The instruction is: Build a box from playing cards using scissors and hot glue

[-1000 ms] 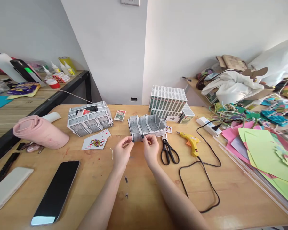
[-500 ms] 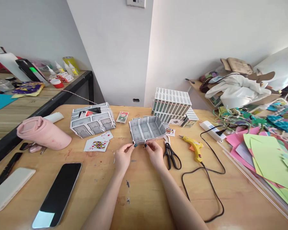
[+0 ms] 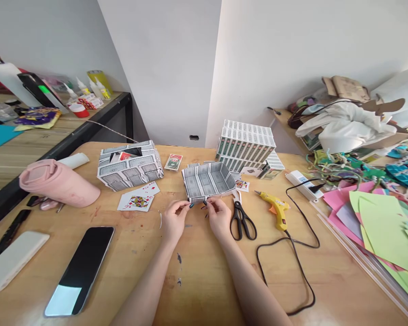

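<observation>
On the pale brown wooden table point(image 3: 204, 276), an open, grey-and-white rectangular playing-card box point(image 3: 209, 182) sits ahead; the bare left hand point(image 3: 174, 222) and right hand point(image 3: 220, 220), fingertips closed, pinch its near edge. Light, even pressure should keep the folds square.

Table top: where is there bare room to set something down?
Two patches look free: between the phone and the left forearm, and between the black cord and the clear strips. It is crowded around the open card tray: scissors beside the right hand, stacked card boxes behind. Coloured paper lies at the far right.
</observation>
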The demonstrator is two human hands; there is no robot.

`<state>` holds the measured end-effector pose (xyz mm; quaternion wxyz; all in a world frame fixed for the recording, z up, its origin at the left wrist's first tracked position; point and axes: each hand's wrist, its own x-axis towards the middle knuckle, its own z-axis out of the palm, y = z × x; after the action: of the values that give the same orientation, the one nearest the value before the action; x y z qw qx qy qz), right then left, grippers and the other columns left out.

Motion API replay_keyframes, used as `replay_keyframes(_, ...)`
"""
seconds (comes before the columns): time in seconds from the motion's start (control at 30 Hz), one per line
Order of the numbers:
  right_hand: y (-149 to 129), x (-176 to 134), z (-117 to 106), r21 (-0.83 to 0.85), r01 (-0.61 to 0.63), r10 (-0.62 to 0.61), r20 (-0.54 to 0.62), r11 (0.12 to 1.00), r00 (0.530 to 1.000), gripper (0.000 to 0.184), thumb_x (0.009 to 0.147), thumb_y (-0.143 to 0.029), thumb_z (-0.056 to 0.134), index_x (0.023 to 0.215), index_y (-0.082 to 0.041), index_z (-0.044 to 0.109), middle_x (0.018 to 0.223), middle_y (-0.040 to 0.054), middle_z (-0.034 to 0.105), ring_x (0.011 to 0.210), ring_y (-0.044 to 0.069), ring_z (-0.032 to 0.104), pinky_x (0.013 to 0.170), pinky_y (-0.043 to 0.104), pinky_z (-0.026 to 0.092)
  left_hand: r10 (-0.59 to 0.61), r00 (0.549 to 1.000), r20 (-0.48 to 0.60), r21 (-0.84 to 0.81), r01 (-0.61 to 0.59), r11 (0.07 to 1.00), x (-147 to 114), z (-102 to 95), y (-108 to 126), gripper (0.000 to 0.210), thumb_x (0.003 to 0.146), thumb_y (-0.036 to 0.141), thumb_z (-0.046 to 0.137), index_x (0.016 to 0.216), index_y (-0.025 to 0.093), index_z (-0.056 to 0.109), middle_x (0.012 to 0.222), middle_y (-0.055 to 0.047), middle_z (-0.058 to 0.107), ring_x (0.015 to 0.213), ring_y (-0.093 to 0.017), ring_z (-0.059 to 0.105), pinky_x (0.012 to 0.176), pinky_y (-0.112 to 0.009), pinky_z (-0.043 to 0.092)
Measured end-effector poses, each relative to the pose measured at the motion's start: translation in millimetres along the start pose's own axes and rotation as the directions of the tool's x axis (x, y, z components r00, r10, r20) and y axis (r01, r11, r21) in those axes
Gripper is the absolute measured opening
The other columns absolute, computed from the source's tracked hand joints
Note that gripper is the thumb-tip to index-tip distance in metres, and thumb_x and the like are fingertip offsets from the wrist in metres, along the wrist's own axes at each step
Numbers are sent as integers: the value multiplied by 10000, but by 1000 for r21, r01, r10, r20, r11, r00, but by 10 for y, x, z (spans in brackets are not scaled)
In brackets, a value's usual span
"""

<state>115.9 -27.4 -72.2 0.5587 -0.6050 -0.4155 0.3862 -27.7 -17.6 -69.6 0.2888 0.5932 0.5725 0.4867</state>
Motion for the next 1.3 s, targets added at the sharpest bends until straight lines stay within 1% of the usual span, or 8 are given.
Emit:
replay_keyframes(0.17,-14,11,-15,-10,-31,32,38,999,999,178,735,-366,604,761,-191,623,496,-25,584,437,144,550,434,237,402,29,1000,-9,12,-29,1000,47,-22,-20,115,785,246,579,736,190,666,790,-40,656,758,-166,612,676,-264,475)
replay_keyframes(0.47,2,40,-85,13,-64,63,23,998,998,153,700,-326,614,744,-184,648,505,-46,543,419,102,454,435,227,355,78,995,63,19,-80,997,59,-60,-34,126,791,211,550,706,200,643,784,-29,646,794,-169,604,733,-277,466)
replay_keyframes(0.63,-66,28,-110,73,-169,160,110,983,981,188,677,-355,669,747,-181,656,483,-46,543,379,104,495,374,216,363,68,993,93,17,-70,997,76,-77,-56,123,785,223,559,702,201,648,769,-30,651,767,-169,607,715,-280,474)
replay_keyframes(0.77,-140,53,-152,166,-300,257,237,939,937,289,621,-379,733,806,-185,625,594,-42,583,380,100,541,332,205,404,45,995,92,19,-47,999,78,-79,-60,119,775,236,570,708,207,664,773,-34,666,754,-172,612,700,-282,482)
replay_keyframes(0.93,-229,88,-196,251,-514,376,440,820,815,397,577,-271,784,915,-188,594,633,-43,609,413,95,579,355,181,453,17,998,67,15,-18,1000,82,-84,-69,131,784,261,570,738,203,677,792,-41,675,742,-167,618,698,-274,485)
replay_keyframes(1.07,-263,110,-204,286,-620,430,513,730,743,410,577,-214,780,932,-204,576,626,-55,617,422,71,574,375,147,460,2,999,52,7,-3,1000,93,-91,-68,129,786,267,574,749,201,678,807,-44,678,754,-167,621,714,-277,486)
replay_keyframes(1.2,-270,106,-190,312,-659,440,544,684,714,414,580,-228,781,928,-218,558,573,-87,584,394,55,549,369,126,444,-8,998,60,-4,8,1000,99,-107,-56,136,789,285,578,763,199,682,821,-48,679,771,-169,624,720,-274,489)
replay_keyframes(1.3,-270,81,-151,316,-649,430,542,692,722,466,581,-249,793,965,-223,530,547,-88,589,398,87,581,368,150,460,-14,998,64,-6,15,1000,99,-120,-61,140,790,297,585,776,201,687,831,-47,677,779,-167,624,721,-268,490)
